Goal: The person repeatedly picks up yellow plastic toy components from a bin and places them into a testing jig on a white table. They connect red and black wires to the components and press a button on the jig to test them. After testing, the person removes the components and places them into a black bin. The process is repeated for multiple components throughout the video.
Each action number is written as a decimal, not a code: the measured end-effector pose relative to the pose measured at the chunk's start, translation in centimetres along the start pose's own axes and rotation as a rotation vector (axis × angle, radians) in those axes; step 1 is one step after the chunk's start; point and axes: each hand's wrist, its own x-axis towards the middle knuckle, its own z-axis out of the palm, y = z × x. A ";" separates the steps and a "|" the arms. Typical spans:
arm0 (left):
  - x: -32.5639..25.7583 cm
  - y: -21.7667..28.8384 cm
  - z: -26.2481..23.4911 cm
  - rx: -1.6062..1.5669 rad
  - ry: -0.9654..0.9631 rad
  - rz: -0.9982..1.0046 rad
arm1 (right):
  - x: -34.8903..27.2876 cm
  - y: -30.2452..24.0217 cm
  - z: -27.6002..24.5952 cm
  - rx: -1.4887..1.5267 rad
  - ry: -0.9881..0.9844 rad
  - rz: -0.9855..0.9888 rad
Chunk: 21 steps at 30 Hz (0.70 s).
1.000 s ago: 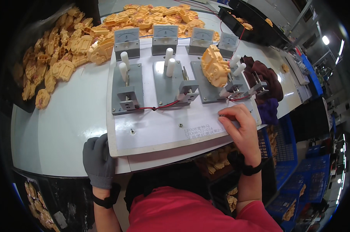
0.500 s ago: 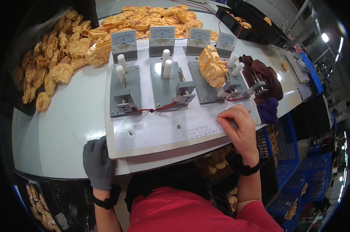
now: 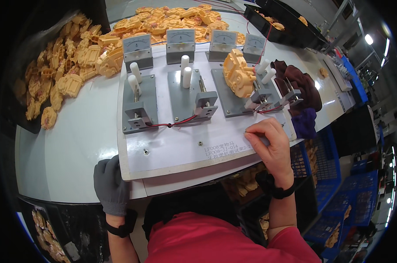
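Note:
A yellow plastic gearbox housing [image 3: 239, 75] leans on the third grey fixture [image 3: 224, 98] of a white test board [image 3: 176, 149], against its spring-pin bracket [image 3: 260, 96]. Below that fixture, my bare right hand [image 3: 270, 142] is closed, thumb and forefinger pinched at the board. A tiny tip shows at the fingertips, in line with the board's toggle switches [image 3: 200, 143]; the fingers cover most of it. My left hand [image 3: 112, 182], in a grey glove, rests curled at the table's front edge beside the board's left corner. What its fingers hold, if anything, is hidden.
Analog meters [image 3: 181, 39] stand behind the fixtures, which carry white posts [image 3: 187, 77]. Yellow housings [image 3: 172, 22] are heaped at the back and spill from a black bin [image 3: 23, 111] at left. Dark cloths [image 3: 301, 87] lie right of the board; blue crates [image 3: 325, 175] stand below.
The whole view has shifted slightly, the board appearing a little further left. Both hands keep their poses, and the housing stays on the third fixture.

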 end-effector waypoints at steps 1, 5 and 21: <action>0.0 0.0 0.0 0.001 -0.003 0.002 | 0.0 0.0 0.0 -0.001 -0.001 0.002; 0.0 0.0 -0.1 -0.001 -0.005 0.005 | -0.1 0.0 0.0 -0.004 0.001 0.004; 0.0 0.1 -0.1 0.000 0.006 0.013 | -0.1 -0.1 0.1 -0.015 0.000 0.022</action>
